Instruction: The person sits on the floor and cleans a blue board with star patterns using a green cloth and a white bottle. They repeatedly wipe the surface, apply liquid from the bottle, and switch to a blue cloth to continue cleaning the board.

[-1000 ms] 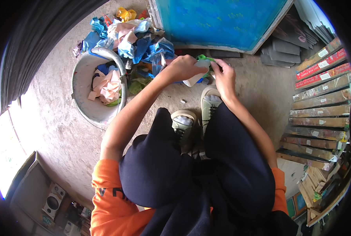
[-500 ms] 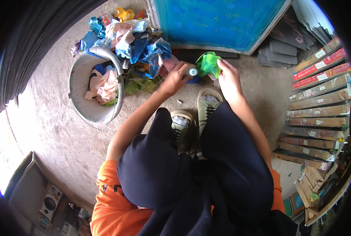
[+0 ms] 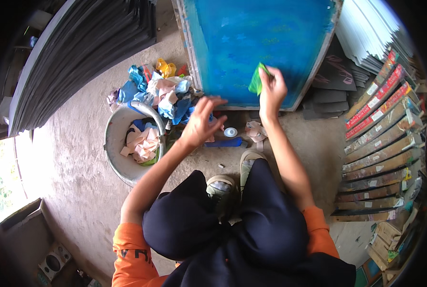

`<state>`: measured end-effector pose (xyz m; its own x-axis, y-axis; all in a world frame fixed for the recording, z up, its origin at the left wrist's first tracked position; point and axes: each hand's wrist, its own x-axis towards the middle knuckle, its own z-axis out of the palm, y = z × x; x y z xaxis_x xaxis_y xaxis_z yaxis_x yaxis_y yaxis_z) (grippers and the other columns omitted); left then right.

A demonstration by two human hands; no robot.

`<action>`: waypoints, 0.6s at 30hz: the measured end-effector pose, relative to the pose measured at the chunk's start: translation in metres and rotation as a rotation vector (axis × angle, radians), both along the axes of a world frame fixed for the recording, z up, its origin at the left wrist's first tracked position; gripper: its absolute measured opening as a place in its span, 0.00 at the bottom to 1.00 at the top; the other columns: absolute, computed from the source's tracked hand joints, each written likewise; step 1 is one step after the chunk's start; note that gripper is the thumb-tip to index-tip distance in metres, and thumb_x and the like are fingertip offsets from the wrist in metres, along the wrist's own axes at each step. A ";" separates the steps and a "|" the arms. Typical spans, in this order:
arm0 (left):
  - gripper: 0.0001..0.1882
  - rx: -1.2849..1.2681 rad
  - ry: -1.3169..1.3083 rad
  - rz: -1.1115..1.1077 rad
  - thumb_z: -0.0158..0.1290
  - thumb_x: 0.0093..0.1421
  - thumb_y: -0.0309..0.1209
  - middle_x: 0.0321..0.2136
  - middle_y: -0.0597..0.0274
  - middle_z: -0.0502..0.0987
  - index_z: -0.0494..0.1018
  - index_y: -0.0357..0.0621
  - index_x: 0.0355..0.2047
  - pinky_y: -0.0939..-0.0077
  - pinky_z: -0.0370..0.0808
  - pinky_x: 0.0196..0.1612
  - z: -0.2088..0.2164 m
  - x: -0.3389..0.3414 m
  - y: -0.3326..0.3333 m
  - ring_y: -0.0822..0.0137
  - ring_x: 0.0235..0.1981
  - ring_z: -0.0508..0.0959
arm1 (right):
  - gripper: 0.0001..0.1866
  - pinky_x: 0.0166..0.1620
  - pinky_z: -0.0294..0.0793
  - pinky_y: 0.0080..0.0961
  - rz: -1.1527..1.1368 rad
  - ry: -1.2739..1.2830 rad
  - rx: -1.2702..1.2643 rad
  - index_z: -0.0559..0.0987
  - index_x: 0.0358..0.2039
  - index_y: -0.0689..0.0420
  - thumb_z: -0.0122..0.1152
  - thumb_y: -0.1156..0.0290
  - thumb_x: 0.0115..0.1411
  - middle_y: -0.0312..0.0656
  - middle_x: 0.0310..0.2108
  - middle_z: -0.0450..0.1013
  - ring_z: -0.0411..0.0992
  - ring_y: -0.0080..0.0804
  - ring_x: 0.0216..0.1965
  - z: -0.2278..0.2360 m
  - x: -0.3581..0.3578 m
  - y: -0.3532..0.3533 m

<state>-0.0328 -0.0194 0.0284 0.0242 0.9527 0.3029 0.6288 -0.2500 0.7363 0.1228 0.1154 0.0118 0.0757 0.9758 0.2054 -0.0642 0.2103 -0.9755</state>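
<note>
My right hand [image 3: 273,92] pinches a bright green cloth [image 3: 255,82] in front of a framed blue screen [image 3: 266,33]. Whether the cloth touches the screen I cannot tell. My left hand [image 3: 201,125] is open, fingers spread, over the floor near a pile of crumpled cloths [image 3: 168,95]. Beside its fingertips stands a bottle [image 3: 230,132], seen from above by its pale round top. Just below the bottle lies a blue bar-shaped thing [image 3: 224,142]. A crumpled pale pinkish cloth [image 3: 256,132] rests to the right of them.
A grey bucket [image 3: 110,143] with pale and dark cloths stands at the left. Stacked dark sheets [image 3: 98,52] fill the upper left. White sheets [image 3: 369,31], dark slabs [image 3: 324,103] and a row of flat boxes [image 3: 378,143] line the right side.
My left hand has let go of the bottle, which now stands on the floor, and has opened. My right hand has carried the green cloth up to the screen. The view has tilted farther up.
</note>
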 end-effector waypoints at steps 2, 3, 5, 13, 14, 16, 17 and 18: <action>0.20 0.013 0.026 0.073 0.57 0.53 0.28 0.43 0.50 0.70 0.69 0.41 0.47 0.61 0.68 0.51 0.009 -0.012 0.012 0.50 0.46 0.70 | 0.05 0.34 0.70 0.20 -0.113 -0.394 0.315 0.79 0.34 0.59 0.62 0.76 0.57 0.37 0.30 0.74 0.71 0.24 0.30 0.005 -0.016 0.021; 0.19 0.034 0.047 0.098 0.57 0.53 0.28 0.42 0.50 0.70 0.70 0.41 0.46 0.61 0.67 0.51 0.013 -0.018 0.021 0.50 0.46 0.70 | 0.05 0.33 0.70 0.21 -0.135 -0.444 0.491 0.79 0.34 0.58 0.63 0.77 0.55 0.39 0.31 0.73 0.71 0.26 0.30 0.001 -0.021 0.034; 0.16 0.052 0.025 0.154 0.57 0.53 0.28 0.41 0.52 0.70 0.71 0.42 0.43 0.61 0.66 0.50 0.015 -0.030 0.031 0.52 0.46 0.69 | 0.08 0.33 0.70 0.22 -0.114 -0.484 0.633 0.80 0.35 0.56 0.65 0.79 0.52 0.40 0.35 0.71 0.71 0.29 0.32 -0.008 -0.026 0.036; 0.11 0.156 -0.059 0.334 0.56 0.52 0.26 0.33 0.58 0.73 0.74 0.43 0.38 0.67 0.67 0.45 -0.001 -0.047 0.065 0.58 0.38 0.70 | 0.16 0.36 0.70 0.30 -0.088 -0.762 1.015 0.80 0.37 0.54 0.66 0.83 0.46 0.38 0.35 0.70 0.69 0.35 0.34 -0.012 -0.015 0.050; 0.10 0.149 -0.082 0.339 0.56 0.52 0.25 0.31 0.59 0.73 0.75 0.43 0.37 0.69 0.67 0.43 -0.003 -0.049 0.068 0.60 0.35 0.71 | 0.13 0.37 0.70 0.30 -0.066 -0.704 1.023 0.80 0.33 0.56 0.66 0.83 0.46 0.36 0.29 0.71 0.70 0.35 0.33 -0.013 -0.019 0.053; 0.09 0.135 -0.081 0.352 0.56 0.53 0.25 0.29 0.61 0.74 0.76 0.42 0.36 0.72 0.68 0.40 -0.007 -0.048 0.074 0.64 0.32 0.71 | 0.11 0.36 0.70 0.29 0.039 -0.680 1.040 0.79 0.31 0.55 0.66 0.82 0.46 0.35 0.28 0.70 0.70 0.34 0.32 -0.008 -0.034 0.055; 0.08 0.129 -0.057 0.360 0.56 0.53 0.25 0.29 0.62 0.75 0.76 0.41 0.36 0.74 0.68 0.38 -0.009 -0.047 0.075 0.66 0.31 0.72 | 0.10 0.35 0.70 0.29 0.089 -0.665 1.048 0.79 0.30 0.55 0.66 0.82 0.47 0.35 0.27 0.70 0.70 0.33 0.31 -0.008 -0.043 0.054; 0.08 0.123 -0.028 0.369 0.55 0.54 0.25 0.28 0.62 0.76 0.77 0.40 0.35 0.76 0.69 0.37 -0.009 -0.049 0.076 0.68 0.30 0.72 | 0.09 0.37 0.68 0.26 0.123 -0.677 1.048 0.79 0.29 0.52 0.66 0.80 0.47 0.31 0.27 0.71 0.71 0.31 0.31 -0.010 -0.052 0.051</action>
